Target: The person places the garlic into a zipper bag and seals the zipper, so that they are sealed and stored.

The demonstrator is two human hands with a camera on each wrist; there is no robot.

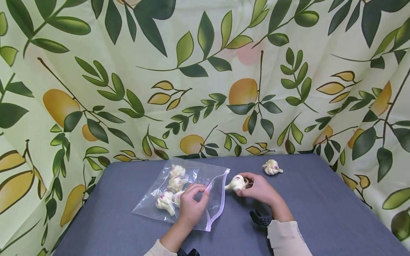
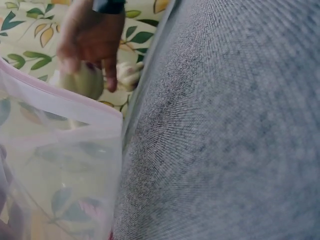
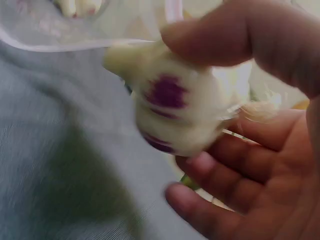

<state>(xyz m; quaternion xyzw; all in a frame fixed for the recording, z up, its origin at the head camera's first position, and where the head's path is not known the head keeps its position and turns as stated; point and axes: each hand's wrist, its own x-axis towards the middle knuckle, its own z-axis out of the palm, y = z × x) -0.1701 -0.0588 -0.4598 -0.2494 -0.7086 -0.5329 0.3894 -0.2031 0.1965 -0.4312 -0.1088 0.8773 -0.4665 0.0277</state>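
My left hand [image 1: 193, 205] pinches the upper edge of a clear zip bag [image 1: 205, 170] near its mouth, which has a pale purple zip strip and faces right. Several garlic bulbs [image 1: 177, 184] lie inside, toward the bag's left part. Just right of the mouth, my right hand [image 1: 258, 189] holds one garlic bulb [image 1: 237, 184] between thumb and fingers, its stem pointing at the bag. Purple blotches show on that held bulb [image 3: 172, 105] in the right wrist view. The left wrist view shows the bag's opening [image 2: 65, 102], while the left fingers are mostly hidden there.
Another garlic bulb [image 1: 272, 167] lies on the grey table [image 1: 320, 206] near its back edge, beyond the right hand. A leaf-and-fruit patterned cloth [image 1: 205, 89] hangs behind and at both sides of the table. Dark straps [image 1: 261, 217] sit at the wrists.
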